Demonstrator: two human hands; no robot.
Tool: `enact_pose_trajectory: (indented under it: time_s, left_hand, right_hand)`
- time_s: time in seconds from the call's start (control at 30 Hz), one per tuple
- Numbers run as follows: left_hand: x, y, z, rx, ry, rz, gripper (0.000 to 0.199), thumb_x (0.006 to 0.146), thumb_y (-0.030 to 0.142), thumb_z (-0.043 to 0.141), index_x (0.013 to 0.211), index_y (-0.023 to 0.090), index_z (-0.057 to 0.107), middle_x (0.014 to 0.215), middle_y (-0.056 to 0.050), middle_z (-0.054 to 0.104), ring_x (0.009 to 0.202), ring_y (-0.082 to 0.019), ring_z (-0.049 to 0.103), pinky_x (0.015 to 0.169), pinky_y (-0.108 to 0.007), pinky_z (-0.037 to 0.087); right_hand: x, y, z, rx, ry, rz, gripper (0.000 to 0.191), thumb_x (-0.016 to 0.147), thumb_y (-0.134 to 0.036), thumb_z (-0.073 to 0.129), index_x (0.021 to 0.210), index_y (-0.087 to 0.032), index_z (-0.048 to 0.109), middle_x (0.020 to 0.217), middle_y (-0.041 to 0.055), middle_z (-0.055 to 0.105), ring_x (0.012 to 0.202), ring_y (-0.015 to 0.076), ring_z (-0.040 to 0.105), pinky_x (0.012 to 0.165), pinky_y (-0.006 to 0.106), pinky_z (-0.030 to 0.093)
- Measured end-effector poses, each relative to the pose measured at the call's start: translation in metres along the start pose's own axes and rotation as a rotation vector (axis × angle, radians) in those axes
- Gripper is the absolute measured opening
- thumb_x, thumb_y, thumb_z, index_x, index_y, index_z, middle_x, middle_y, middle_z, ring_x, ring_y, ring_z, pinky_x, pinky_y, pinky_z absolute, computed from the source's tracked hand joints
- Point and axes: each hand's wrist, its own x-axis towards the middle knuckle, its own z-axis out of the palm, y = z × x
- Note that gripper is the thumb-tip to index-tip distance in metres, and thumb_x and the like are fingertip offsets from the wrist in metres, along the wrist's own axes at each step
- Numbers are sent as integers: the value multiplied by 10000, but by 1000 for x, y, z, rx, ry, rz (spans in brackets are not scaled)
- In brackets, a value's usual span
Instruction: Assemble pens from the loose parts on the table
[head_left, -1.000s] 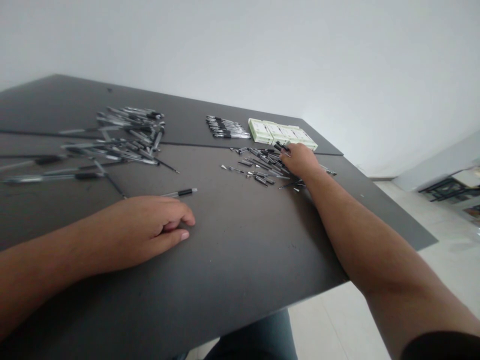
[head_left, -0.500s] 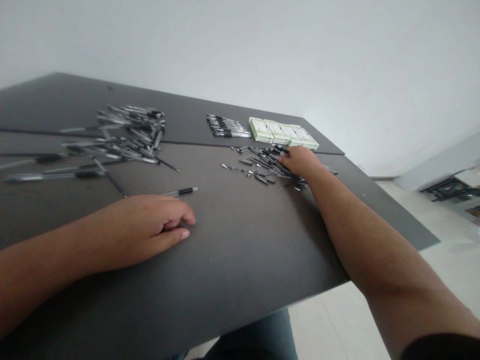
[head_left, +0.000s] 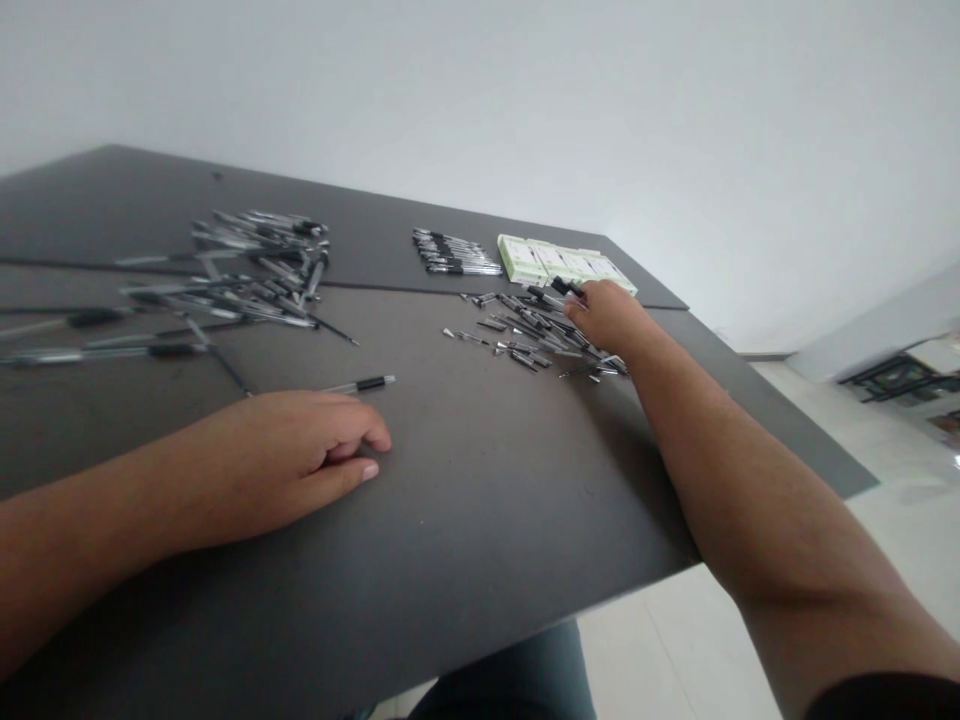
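Reaching toward the far edge of the bench [head_left: 465, 480], the right hand [head_left: 606, 318] is gripping a few dark parts [head_left: 568, 287] between thumb and fingers; how many it is holding, one cannot tell. Their black ends are poking out to the left, above the parts pile [head_left: 529, 322], so these pieces are now sitting apart from the heap. The pile is lying toward the bench's right side, with small bits scattering off its left end, and the hand and forearm [head_left: 697, 440] are hiding some of its right end. The boxes [head_left: 523, 262] are standing in a row just beyond the fingers, near the far right corner, and are leaving little room behind the grip. Beside them, to the left, the pen row [head_left: 457, 255] is lying neatly along the far edge.

Resting nearer the near edge, the left hand [head_left: 315, 460] is staying loosely open, thumb and finger parting, with nothing showing in it. A pen [head_left: 371, 384] is lying just past its knuckles, partly hidden. Farther left, the pen pile [head_left: 262, 295] is spreading across the seam [head_left: 375, 289], its pens crossing and tangling, while loose pens [head_left: 176, 350] are pointing toward the left edge.
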Motion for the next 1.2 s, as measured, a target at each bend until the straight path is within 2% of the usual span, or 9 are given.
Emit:
enact_pose_trajectory:
  time_s: [0.13, 0.23, 0.33, 0.43, 0.63, 0.9, 1.07, 1.13, 1.2]
  left_hand:
    - [3, 5, -4, 14, -99, -71, 280, 1032, 508, 653, 1126, 334, 851, 890, -56, 834, 858, -323, 821, 765, -456, 584]
    - [3, 7, -4, 18, -117, -84, 304, 1031, 518, 646, 1135, 322, 853, 874, -64, 813, 854, -321, 804, 752, -443, 557]
    - [3, 7, -4, 8, -117, -95, 306, 1037, 507, 643, 1143, 315, 856, 890, -65, 817, 845, -310, 793, 757, -430, 543]
    - [3, 8, -5, -3, -112, -92, 287, 1030, 493, 659, 1133, 312, 856, 875, -61, 808, 823, -297, 778, 740, -413, 524]
    - [4, 11, -8, 0, -97, -63, 286, 1041, 489, 652, 1118, 300, 851, 839, -58, 786, 795, -290, 761, 714, -406, 509]
    - [4, 10, -7, 10, -104, -87, 290, 1022, 498, 658, 1128, 311, 853, 834, -50, 787, 796, -290, 768, 726, -407, 515]
    - [4, 10, -8, 18, -106, -74, 298, 1024, 500, 648, 1117, 303, 852, 841, -59, 797, 802, -293, 769, 720, -411, 517]
    - [4, 9, -7, 13, -99, -66, 297, 1027, 501, 652, 1115, 304, 855, 845, -60, 801, 803, -297, 774, 713, -413, 518]
    - [4, 8, -7, 6, -89, -60, 276, 1025, 500, 677, 1113, 312, 858, 828, -54, 792, 792, -298, 771, 696, -412, 512]
  right_hand:
    - [-25, -26, -26, 80, -45, -151, 369, 1152, -461, 618, 1190, -178, 852, 1120, 203, 883, 1003, 351, 778, 862, 415, 549]
    - [-49, -55, -38, 129, -116, -329, 286, 1151, -429, 657, 1130, -203, 832, 1099, 174, 870, 969, 331, 775, 861, 406, 537]
    - [-65, -79, -38, 128, -185, -453, 240, 1162, -384, 687, 1102, -202, 830, 1142, 182, 872, 1025, 331, 789, 897, 399, 549]
    - [-69, -90, -33, 78, -258, -483, 212, 1164, -360, 722, 1157, -183, 839, 1193, 193, 877, 1094, 335, 804, 930, 391, 560]
    - [-65, -91, -25, 68, -254, -468, 227, 1180, -354, 722, 1219, -165, 842, 1281, 211, 859, 1188, 341, 801, 988, 395, 571]
    - [-61, -86, -23, 117, -173, -429, 201, 1145, -329, 716, 1217, -177, 826, 1216, 189, 841, 1164, 347, 778, 976, 399, 551]
    - [-60, -73, -44, 169, -89, -282, 224, 1169, -382, 622, 1116, -226, 774, 1029, 119, 818, 897, 296, 717, 805, 383, 466]
    - [-62, -68, -52, 208, -114, -306, 226, 1164, -394, 608, 1070, -247, 751, 954, 82, 793, 826, 274, 682, 776, 377, 444]
    - [-66, -66, -55, 258, -173, -400, 227, 1153, -380, 601, 1021, -258, 740, 929, 64, 785, 819, 264, 684, 780, 372, 457]
